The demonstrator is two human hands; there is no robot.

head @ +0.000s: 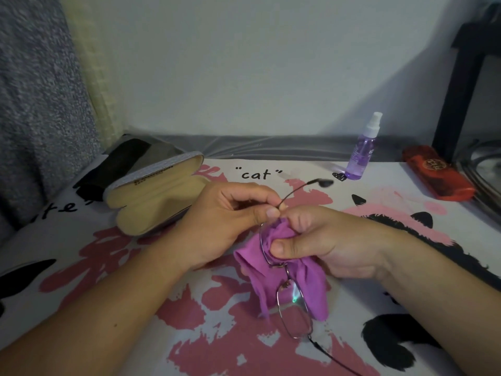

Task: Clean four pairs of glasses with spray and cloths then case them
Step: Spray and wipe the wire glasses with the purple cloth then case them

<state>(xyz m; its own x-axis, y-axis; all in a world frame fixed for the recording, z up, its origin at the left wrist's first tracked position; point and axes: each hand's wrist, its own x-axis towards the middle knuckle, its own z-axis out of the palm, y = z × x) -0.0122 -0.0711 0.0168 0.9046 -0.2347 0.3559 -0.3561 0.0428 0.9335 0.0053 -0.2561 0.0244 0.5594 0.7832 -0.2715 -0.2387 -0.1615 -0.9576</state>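
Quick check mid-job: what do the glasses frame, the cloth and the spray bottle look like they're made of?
Glasses: thin wire rims, apparently metal with a dull sheen; dark temple tips look plastic. Cloth: soft purple fabric, matte, bunching in folds, probably microfibre. Spray bottle: see-through purple, likely plastic, with a white nozzle.

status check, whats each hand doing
Left hand pinches glasses at the temple. Right hand rubs one lens with purple cloth. Nothing in the way.

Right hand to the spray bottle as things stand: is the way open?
Probably yes, but not right now. Nothing lies between the right hand and the spray bottle, which stands upright behind it, only bare printed cover. The hand, however, pinches the purple cloth around a lens of the glasses.
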